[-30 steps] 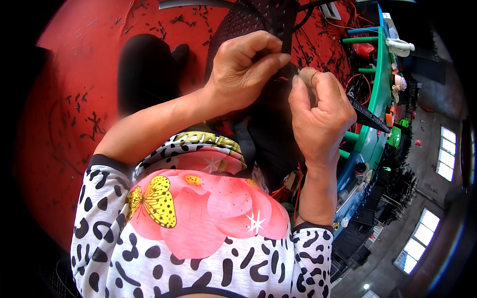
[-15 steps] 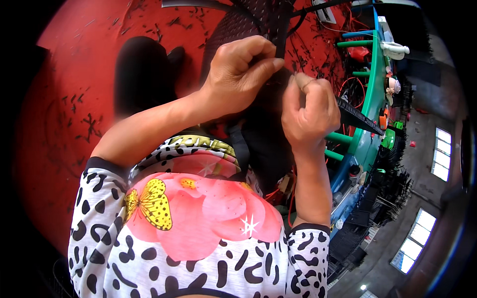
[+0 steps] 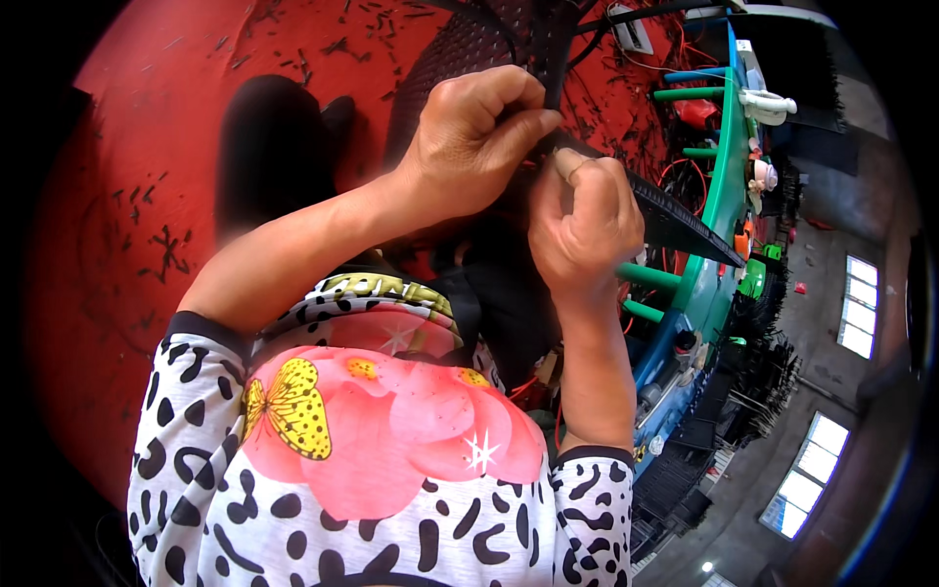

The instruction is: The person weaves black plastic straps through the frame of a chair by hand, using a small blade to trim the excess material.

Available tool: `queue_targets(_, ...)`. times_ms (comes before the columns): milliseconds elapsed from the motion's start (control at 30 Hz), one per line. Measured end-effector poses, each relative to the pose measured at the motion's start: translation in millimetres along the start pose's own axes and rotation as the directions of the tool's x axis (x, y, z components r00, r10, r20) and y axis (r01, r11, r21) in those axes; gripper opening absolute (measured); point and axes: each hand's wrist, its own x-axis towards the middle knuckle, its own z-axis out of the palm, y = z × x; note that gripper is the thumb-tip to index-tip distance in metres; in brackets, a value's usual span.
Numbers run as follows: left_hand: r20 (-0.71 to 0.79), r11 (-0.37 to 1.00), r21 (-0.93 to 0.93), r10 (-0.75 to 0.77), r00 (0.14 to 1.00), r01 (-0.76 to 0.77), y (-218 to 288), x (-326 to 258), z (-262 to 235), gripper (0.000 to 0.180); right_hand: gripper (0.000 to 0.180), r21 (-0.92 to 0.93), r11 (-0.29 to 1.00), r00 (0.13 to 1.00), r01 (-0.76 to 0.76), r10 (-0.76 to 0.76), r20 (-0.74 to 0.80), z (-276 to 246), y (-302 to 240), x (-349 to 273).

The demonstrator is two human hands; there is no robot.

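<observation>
My left hand point(image 3: 469, 147) and right hand point(image 3: 584, 220) were both pinched tight on the black mesh fabric point(image 3: 509, 39) above the red floor point(image 3: 147, 176).

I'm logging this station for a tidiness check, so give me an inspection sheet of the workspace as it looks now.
Surface: red work surface, strewn with small dark scraps.
Job's things: black mesh fabric with a black strap running to the right, held between both hands.
Clutter: dark scraps on the red surface; green frame with pegs at right.
Hands: left hand and right hand both closed, pinching the fabric; fingers touching.
Cables: thin red wires by the green frame.
Surroundings: bright windows and a grey floor at far right.
</observation>
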Motion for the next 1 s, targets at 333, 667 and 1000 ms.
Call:
queue_targets(333,0.026,0.996,-0.072,0.044,0.999,-0.042,-5.6,-6.2,-2.7,0.008,0.019,0.006,0.999,0.997,0.047,-0.047,0.059,-3.6,7.3,3.0)
queue_targets(667,0.084,0.987,-0.074,0.15,0.985,-0.143,-7.4,5.9,-6.0,0.014,0.021,-0.1,0.994,0.981,0.054,-0.034,0.189,-6.1,2.6,23.0)
queue_targets(1000,0.068,0.982,-0.09,0.17,0.983,-0.164,-10.9,-16.1,-1.6,0.013,0.021,0.069,0.996,0.973,0.049,-0.063,0.222,-16.0,0.5,4.0)
